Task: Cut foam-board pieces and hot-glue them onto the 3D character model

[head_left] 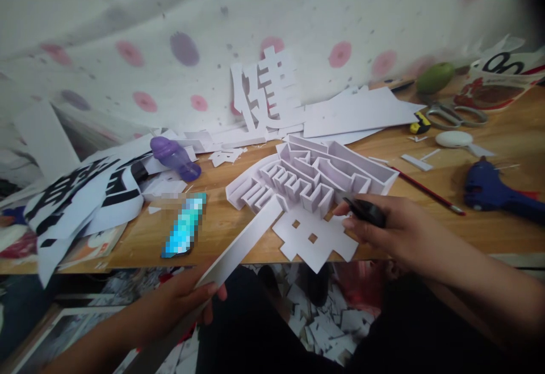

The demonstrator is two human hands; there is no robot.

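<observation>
A long white strip of board (249, 238) is in my left hand (204, 294), slanting up to the right. Its far end meets the front of a white walled character form (319, 164), built from upright strips, on the table. My right hand (378, 221) is closed around a small black tool (367, 210); its kind is not clear. The tool's dark tip is near the form's front right corner. Under my right fingertips and in front of the form lies a flat white cutout (319, 238) with small square holes, overhanging the table's front edge.
Against the curtain leans a white cut character (266, 90), beside white sheets (361, 113). To the right are a blue glue gun (489, 192), a pencil (426, 191) and scissors (455, 114). A purple bottle (175, 157) and a blurred phone-like object (185, 226) lie left.
</observation>
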